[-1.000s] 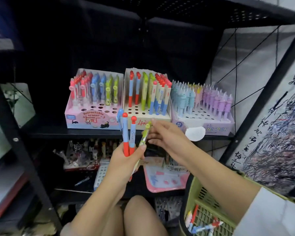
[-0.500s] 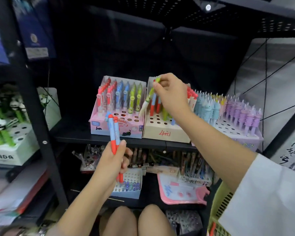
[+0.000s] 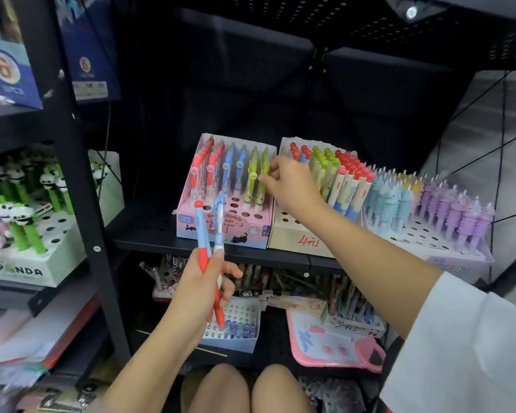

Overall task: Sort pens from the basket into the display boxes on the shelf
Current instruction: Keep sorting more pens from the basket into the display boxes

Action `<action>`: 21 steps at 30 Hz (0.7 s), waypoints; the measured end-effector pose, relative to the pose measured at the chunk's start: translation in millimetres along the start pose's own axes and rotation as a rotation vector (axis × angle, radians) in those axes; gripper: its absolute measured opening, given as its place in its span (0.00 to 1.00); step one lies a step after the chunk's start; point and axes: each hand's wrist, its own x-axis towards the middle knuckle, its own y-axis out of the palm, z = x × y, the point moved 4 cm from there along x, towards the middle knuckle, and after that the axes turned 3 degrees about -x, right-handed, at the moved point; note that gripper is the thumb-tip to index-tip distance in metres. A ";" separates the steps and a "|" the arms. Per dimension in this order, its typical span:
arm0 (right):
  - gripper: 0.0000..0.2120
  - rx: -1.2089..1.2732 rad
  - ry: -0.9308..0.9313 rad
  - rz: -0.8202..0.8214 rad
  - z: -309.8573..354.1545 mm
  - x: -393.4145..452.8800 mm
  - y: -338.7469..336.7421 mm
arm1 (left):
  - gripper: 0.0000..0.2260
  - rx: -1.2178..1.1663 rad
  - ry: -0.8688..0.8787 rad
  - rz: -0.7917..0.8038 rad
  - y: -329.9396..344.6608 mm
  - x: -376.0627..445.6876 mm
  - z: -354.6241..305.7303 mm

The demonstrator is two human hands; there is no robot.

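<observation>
Right hand [image 3: 292, 186] pinches green pen [image 3: 262, 174] in pink box [image 3: 221, 231].

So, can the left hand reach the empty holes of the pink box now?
Probably yes: the left hand, gripping two pens, is just before the pink box, whose front holes are uncovered.

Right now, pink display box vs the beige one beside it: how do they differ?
The pink display box carries printed art on its front; the beige display box is plain with red handwriting. Pink holds red, blue and green pens in rows; beige holds cream-barrelled pens with red or green caps. Both stand on the same shelf and have empty front holes.
</observation>
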 end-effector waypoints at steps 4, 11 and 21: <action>0.14 0.027 -0.017 -0.098 5.9 -8.2 -10.2 | 0.04 0.024 0.030 -0.007 0.7 -0.1 -1.1; 0.15 0.286 0.032 0.173 37.7 -44.7 5.3 | 0.02 0.065 0.087 0.037 11.8 0.3 1.3; 0.08 0.499 0.041 -0.062 37.6 -1.8 -36.3 | 0.06 0.014 0.022 -0.090 -12.6 10.4 -9.3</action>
